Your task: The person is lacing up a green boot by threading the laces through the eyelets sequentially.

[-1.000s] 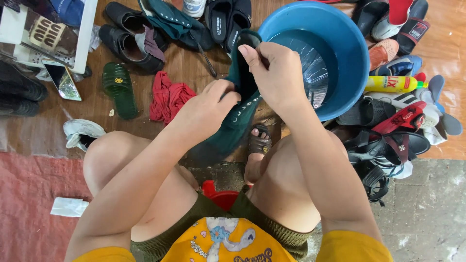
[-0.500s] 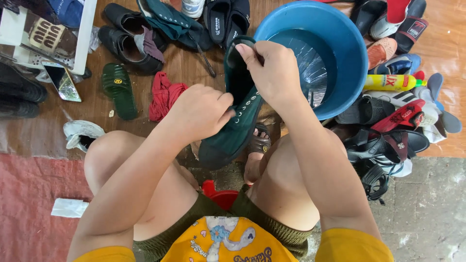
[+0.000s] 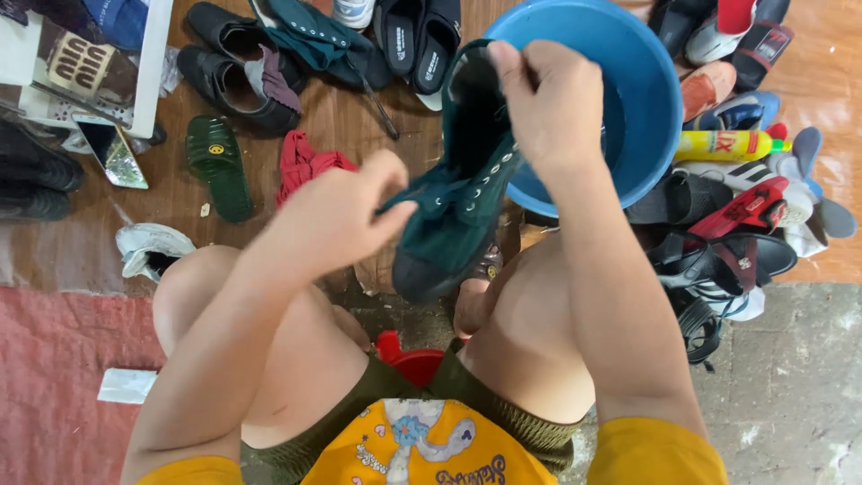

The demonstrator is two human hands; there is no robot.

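Held dark green high-top shoe (image 3: 453,211) over the knees, just beside blue basin (image 3: 628,99). Right hand (image 3: 548,103) clamped on the collar, left hand (image 3: 346,216) pinching the lace (or tongue, hard to tell). Seemingly unlacing stage, pre-wash; next calls for steady hold w/ lace eased thru eyelets.

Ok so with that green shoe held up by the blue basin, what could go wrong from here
1. The dark green high-top shoe hangs in the air, the right hand pinching only its collar and the left hand on the lace area; if that grip slips, it could drop into the blue basin and splash.
2. The basin sits tight among sandals and a yellow bottle; a bump could tip water over them.
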